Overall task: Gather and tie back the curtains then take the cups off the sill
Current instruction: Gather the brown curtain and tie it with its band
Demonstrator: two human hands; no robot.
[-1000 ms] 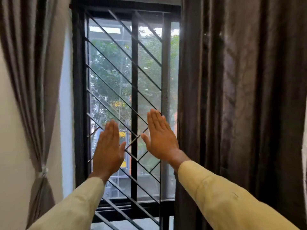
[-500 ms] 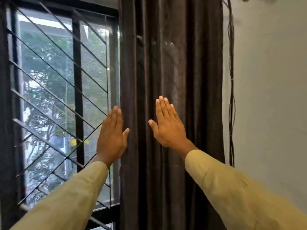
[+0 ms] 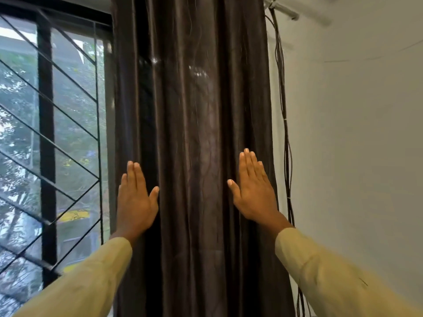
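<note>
- Brown, satin-sheened curtain [image 3: 194,156] is hanging in loose vertical folds between the window grille [image 3: 68,156] and the wall [image 3: 354,156], not yet gathered or tied.
- Left hand [image 3: 135,202] is sitting at the curtain's window-side edge and the right hand [image 3: 254,195] at its wall-side edge. Both are showing fingers [image 3: 248,165] straight and held together, gripping nothing.
- Palms are probably lying on the cloth, though whether they are pressing it or hovering just short is hard to tell from this angle.
- Gathering well is, I judge, going to mean curling the fingers round both outer edges and drawing the folds into one bundle, so no pleat is slipping free before the tie goes on.
- Dark cables [image 3: 286,156] are running down the wall just beside the right hand, so that hand is needing to take cloth only.
- Cups and sill are not showing in this view.
</note>
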